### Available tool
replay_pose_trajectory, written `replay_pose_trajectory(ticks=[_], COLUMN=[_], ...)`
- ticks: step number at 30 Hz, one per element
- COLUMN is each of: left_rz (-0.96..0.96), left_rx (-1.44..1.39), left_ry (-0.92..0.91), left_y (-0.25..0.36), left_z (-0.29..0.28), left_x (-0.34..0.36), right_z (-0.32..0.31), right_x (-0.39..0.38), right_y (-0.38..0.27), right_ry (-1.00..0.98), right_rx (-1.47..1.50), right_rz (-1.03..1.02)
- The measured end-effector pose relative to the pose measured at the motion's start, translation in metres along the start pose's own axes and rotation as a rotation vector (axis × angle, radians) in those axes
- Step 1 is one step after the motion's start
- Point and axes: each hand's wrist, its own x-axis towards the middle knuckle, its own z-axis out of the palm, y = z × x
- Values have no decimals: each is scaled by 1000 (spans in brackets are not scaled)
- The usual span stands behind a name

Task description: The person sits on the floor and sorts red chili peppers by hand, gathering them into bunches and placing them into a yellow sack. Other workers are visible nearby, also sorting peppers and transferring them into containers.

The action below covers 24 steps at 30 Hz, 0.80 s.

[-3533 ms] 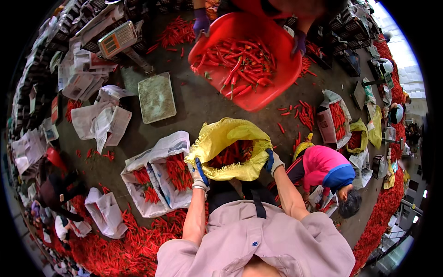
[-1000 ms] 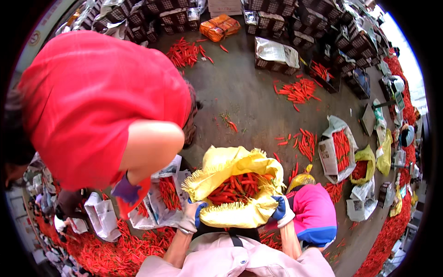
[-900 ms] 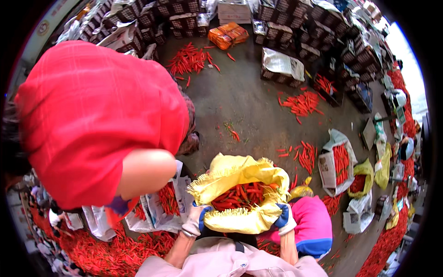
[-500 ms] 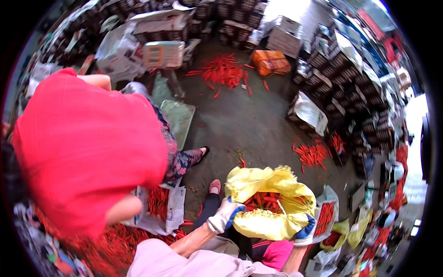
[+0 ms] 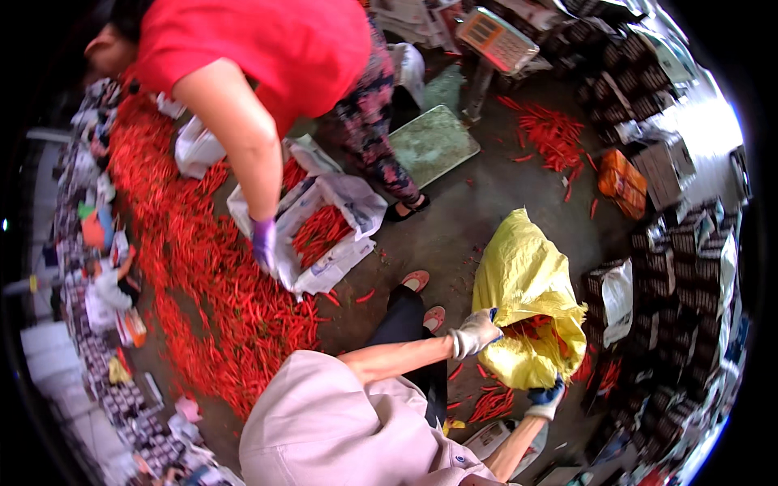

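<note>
A yellow woven sack (image 5: 519,267) hangs in front of me, its mouth tipped toward me and its body stretching away. Red chili peppers (image 5: 531,328) show inside the opening. My left hand (image 5: 476,334), in a white and blue work glove, is closed on the left side of the sack's rim. On the near edge of the mouth, my right hand (image 5: 545,397) grips the cloth in a matching glove. Part of each hand's fingers is hidden by the sack's folds.
A large heap of red chilies (image 5: 219,324) covers the floor at left. Beside it a co-worker in a red shirt (image 5: 267,57) bends over a paper-lined crate (image 5: 361,206) of chilies. A platform scale (image 5: 438,154) stands beyond. Stacked dark crates (image 5: 689,275) line the right.
My view has turned left, bringing the chili heap into sight. The sack has gone from mouth-up to tipped toward me, with both hands still on it. The co-worker's gloved hand now shows beside the crate.
</note>
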Motion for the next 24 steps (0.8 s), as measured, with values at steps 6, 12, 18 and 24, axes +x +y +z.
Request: replay_pose_trajectory(ticks=[6, 12, 18, 24], left_rz=[29, -172, -31, 7], left_rx=[75, -141, -227, -354], left_ry=[96, 344, 267, 195], left_y=[-17, -26, -75, -110], left_z=[-24, -4, -19, -45], left_x=[53, 36, 10, 15], right_z=[10, 37, 29, 19], right_x=[133, 141, 143, 168], right_y=[9, 18, 47, 55], right_ry=[335, 229, 250, 28], right_rx=[-326, -689, -627, -583], right_rz=[73, 106, 123, 367])
